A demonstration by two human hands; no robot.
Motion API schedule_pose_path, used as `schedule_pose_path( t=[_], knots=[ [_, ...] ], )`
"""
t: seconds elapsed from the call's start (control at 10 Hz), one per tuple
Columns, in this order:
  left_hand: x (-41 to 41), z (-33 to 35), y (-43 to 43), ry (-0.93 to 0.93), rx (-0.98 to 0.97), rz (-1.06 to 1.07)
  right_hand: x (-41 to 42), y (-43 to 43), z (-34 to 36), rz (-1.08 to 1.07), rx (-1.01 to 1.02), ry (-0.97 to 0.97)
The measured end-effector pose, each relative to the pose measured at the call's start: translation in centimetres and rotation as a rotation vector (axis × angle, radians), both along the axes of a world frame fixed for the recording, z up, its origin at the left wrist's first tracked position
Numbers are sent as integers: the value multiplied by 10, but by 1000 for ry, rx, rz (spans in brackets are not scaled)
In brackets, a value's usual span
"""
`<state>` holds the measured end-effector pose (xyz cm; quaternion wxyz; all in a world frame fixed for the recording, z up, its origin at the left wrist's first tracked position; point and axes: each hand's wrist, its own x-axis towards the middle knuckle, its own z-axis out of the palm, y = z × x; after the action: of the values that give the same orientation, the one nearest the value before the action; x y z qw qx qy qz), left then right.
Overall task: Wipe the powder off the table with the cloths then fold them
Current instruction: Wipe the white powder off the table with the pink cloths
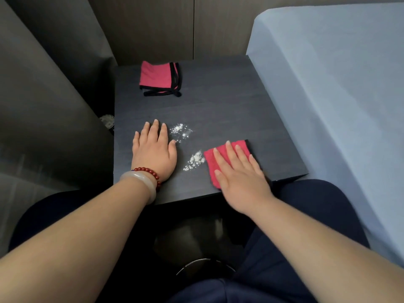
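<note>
Right grip [240,174] presses flat on red cloth [210,164], powder [195,160] just beside.

I see a matt dark wood-grain desk [218,101], loose white powder [194,159] (fine, clumped), two soft pink cloths [227,149] with black trim, and a glossy pale bangle [142,180].

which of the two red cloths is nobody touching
The far cloth, folded near the back edge of the table, lies untouched. The near cloth is pressed flat under the right hand, beside the powder.
</note>
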<state>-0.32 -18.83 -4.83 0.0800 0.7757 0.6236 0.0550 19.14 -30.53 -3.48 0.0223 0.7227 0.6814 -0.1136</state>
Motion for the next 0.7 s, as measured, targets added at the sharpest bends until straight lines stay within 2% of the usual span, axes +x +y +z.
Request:
schedule_pose_path(
  t=[0.1, 0.2, 0.3, 0.4, 0.5, 0.6, 0.7],
  knots=[
    [1, 0, 0, -12, 7, -4, 56, 25, -1, -215, -41, -17],
    [1, 0, 0, -11, -3, 3, 61, 35, -2, -419, -61, -33],
    [0, -1, 1, -20, 1, 3, -3, 20, -5, -230, 22, 3],
    [-1, -1, 0, -34, -2, 6, -19, 6, -3, -52, 31, 36],
    [-1, 0, 1, -40, -3, -5, 37, 27, -4, -149, -9, -30],
    [0, 0, 0, -39, -1, -2, 74, 43, -3, -420, -69, -26],
    [-2, -1, 1, -61, 11, 11, 22, 39, -6, -362, 1, -35]
  ],
)
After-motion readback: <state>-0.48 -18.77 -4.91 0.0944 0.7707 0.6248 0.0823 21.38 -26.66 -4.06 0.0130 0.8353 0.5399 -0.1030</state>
